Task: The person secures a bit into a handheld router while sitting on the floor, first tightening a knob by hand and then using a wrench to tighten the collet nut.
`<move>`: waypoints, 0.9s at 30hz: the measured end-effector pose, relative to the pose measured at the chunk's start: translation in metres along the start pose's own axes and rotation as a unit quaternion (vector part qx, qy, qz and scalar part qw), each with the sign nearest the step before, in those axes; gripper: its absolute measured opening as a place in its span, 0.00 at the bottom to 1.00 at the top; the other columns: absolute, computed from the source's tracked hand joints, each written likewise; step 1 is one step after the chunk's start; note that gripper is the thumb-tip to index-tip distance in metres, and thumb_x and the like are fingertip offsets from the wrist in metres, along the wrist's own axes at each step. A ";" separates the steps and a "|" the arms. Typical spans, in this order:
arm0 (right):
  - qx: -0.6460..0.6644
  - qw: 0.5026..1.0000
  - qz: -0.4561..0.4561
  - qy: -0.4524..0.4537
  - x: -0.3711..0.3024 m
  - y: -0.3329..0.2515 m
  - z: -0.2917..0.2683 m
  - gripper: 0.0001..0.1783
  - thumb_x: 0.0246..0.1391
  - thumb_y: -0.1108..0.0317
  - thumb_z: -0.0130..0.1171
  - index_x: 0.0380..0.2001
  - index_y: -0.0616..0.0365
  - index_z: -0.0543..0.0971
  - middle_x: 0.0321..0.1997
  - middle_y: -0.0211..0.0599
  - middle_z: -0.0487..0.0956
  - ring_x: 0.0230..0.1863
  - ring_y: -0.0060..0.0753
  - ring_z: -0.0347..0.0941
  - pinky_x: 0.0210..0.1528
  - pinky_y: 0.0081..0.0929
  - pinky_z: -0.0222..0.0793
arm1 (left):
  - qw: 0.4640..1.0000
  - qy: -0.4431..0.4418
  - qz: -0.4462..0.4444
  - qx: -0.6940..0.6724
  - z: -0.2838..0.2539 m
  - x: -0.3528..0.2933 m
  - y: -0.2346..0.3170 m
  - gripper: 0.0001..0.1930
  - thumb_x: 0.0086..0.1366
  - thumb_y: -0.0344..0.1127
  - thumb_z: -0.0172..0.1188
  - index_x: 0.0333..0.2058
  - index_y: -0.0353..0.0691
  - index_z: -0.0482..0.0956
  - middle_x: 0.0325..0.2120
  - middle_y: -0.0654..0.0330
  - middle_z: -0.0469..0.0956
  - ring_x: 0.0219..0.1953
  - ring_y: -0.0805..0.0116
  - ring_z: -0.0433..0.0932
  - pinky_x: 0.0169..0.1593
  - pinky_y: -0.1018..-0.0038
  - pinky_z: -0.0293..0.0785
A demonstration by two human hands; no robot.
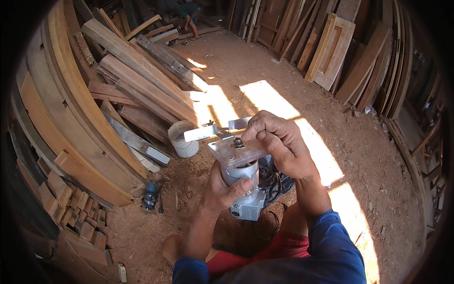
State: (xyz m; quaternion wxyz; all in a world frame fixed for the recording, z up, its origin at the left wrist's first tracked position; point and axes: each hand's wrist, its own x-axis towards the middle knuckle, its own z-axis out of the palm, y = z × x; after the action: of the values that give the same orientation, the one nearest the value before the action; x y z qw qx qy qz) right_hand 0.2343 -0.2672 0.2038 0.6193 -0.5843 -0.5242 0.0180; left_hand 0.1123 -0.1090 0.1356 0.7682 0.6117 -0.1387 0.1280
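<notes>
My left hand (pixel 226 189) is wrapped around the silver motor body of a trim router (pixel 249 208), which is held upside down in front of me. Its clear plastic base plate (pixel 224 154) faces up, and the metal collet (pixel 238 142) sticks up through the middle. My right hand (pixel 283 142) is above the right side of the plate, close to the collet. Its thumb and fingers are pinched together; whatever is between them is hidden. A flat silver metal bracket (pixel 201 133) shows just beyond the plate, partly behind my right fingers.
A dirty white bucket (pixel 183 142) stands past the router. On the floor to the left lies a blue power tool (pixel 150 196). A dark cable (pixel 274 184) hangs beside the router. Timber (pixel 142 71) is piled left; panels (pixel 333 52) lean right. Another person (pixel 189 16) is far back.
</notes>
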 end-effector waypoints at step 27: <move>-0.016 0.980 0.195 -0.014 -0.009 -0.006 -0.002 0.14 0.60 0.61 0.70 0.36 0.63 0.82 0.33 0.28 0.80 0.36 0.18 0.74 0.39 0.22 0.70 | 1.000 -0.007 -0.001 0.025 -0.004 -0.005 -0.026 0.40 0.61 0.40 0.74 0.65 0.32 0.61 0.51 0.54 0.75 0.51 0.66 0.78 0.55 0.67 0.75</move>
State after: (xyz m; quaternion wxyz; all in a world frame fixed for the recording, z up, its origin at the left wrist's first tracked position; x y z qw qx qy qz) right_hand 0.2278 -0.2760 0.2027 0.5871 -0.6848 -0.4087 0.1387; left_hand 0.1173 -0.1110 0.1091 0.7516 0.6321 -0.1404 0.1259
